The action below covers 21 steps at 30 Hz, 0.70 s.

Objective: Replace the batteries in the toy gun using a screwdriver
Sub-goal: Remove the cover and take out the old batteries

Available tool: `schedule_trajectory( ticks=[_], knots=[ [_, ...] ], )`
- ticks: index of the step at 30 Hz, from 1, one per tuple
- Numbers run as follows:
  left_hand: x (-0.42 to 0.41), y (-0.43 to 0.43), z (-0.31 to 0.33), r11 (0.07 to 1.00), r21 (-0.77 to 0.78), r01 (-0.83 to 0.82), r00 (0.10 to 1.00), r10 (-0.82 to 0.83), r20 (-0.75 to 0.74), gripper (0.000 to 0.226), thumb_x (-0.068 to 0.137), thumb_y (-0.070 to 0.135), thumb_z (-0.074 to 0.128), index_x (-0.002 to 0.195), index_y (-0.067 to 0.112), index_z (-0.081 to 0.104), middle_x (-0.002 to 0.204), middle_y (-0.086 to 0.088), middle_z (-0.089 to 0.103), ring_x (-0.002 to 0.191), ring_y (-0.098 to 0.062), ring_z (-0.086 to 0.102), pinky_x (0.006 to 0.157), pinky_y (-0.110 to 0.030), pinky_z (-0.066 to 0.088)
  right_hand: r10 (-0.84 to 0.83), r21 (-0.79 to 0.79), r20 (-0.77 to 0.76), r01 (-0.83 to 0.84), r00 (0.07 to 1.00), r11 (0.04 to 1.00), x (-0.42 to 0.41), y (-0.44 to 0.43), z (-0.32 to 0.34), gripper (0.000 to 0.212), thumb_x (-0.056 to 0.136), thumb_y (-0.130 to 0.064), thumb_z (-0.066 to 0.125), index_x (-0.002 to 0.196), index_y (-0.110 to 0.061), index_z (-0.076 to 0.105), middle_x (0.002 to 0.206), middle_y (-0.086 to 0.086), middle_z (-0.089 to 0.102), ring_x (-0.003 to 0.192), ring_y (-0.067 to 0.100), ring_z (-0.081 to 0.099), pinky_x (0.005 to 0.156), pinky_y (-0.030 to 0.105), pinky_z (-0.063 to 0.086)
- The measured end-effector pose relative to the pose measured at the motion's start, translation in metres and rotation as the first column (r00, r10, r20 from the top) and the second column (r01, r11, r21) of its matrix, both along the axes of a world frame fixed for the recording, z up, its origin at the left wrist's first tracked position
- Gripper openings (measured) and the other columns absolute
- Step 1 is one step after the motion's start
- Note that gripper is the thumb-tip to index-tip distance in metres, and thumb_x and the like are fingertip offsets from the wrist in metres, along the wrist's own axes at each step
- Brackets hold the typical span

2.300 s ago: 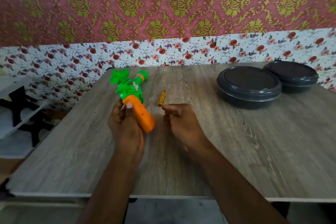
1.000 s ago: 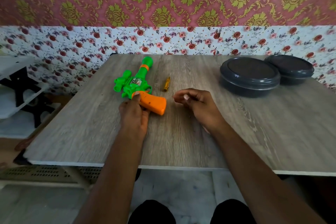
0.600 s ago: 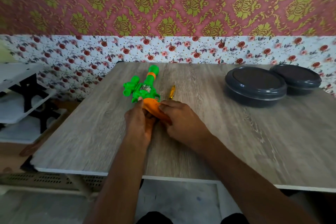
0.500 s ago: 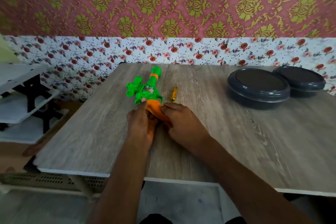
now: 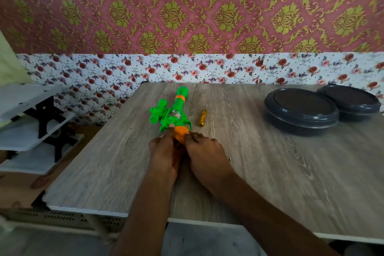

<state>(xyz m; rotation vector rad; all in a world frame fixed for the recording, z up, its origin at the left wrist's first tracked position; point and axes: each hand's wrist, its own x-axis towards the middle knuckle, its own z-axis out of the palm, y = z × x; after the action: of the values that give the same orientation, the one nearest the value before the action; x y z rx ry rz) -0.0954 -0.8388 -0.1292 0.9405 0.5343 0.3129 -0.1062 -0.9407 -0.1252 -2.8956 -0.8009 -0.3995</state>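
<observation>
Roughly toward the far left corner of the table (image 5: 270, 172) lies the toy gun (image 5: 174, 116), its green barrel pointing at the far edge and its orange grip toward the near edge. Both hands close on that grip, which shows only as a sliver between them. The left hand (image 5: 164, 151) curls against its left side, one fingertip (image 5: 171, 129) reaching the green body. The right hand (image 5: 204, 149) has its fingers (image 5: 190, 136) bent over the right side. A yellow screwdriver (image 5: 202, 118) lies just right of the gun, beyond the right fingertips and untouched. Two dark round containers (image 5: 301, 110) sit side by side near the far right corner.
</observation>
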Motion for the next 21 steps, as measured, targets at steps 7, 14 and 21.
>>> schedule_trajectory(
  ticks=[7,14,21],
  knots=[
    [-0.001,0.002,-0.004,0.998,-0.011,0.058,0.998,-0.057,0.031,0.022,0.1,0.013,0.062,0.084,-0.002,0.066,0.066,-0.015,0.071,0.052,-0.018,0.07,0.049,-0.029,0.058,0.088,0.299,0.143,-0.128,0.986,0.946,-0.011,-0.012,-0.009,0.034,0.087,-0.01,0.048,0.111,-0.004,0.072,0.097,0.015,0.075,0.074,0.038,0.073,0.056,0.044,0.061],
    [0.003,0.001,-0.008,0.996,-0.026,0.083,0.994,-0.081,0.075,0.017,0.102,0.013,0.058,0.089,0.004,0.063,0.068,-0.011,0.075,0.063,-0.019,0.074,0.079,-0.046,0.06,-0.061,0.696,0.103,-0.028,0.993,0.718,-0.016,-0.068,0.012,0.015,0.091,-0.004,0.07,0.099,-0.012,0.08,0.09,0.004,0.079,0.081,0.014,0.071,0.078,0.01,0.05],
    [0.009,0.004,-0.009,0.993,-0.098,0.072,0.997,-0.068,0.045,0.012,0.103,0.012,0.055,0.093,0.007,0.059,0.087,-0.015,0.071,0.075,-0.022,0.071,0.07,-0.047,0.056,-0.037,0.406,0.03,0.021,0.999,0.914,-0.014,-0.138,-0.014,0.017,0.091,-0.009,0.068,0.103,-0.01,0.08,0.1,0.008,0.079,0.088,0.027,0.076,0.08,0.04,0.063]
  ],
)
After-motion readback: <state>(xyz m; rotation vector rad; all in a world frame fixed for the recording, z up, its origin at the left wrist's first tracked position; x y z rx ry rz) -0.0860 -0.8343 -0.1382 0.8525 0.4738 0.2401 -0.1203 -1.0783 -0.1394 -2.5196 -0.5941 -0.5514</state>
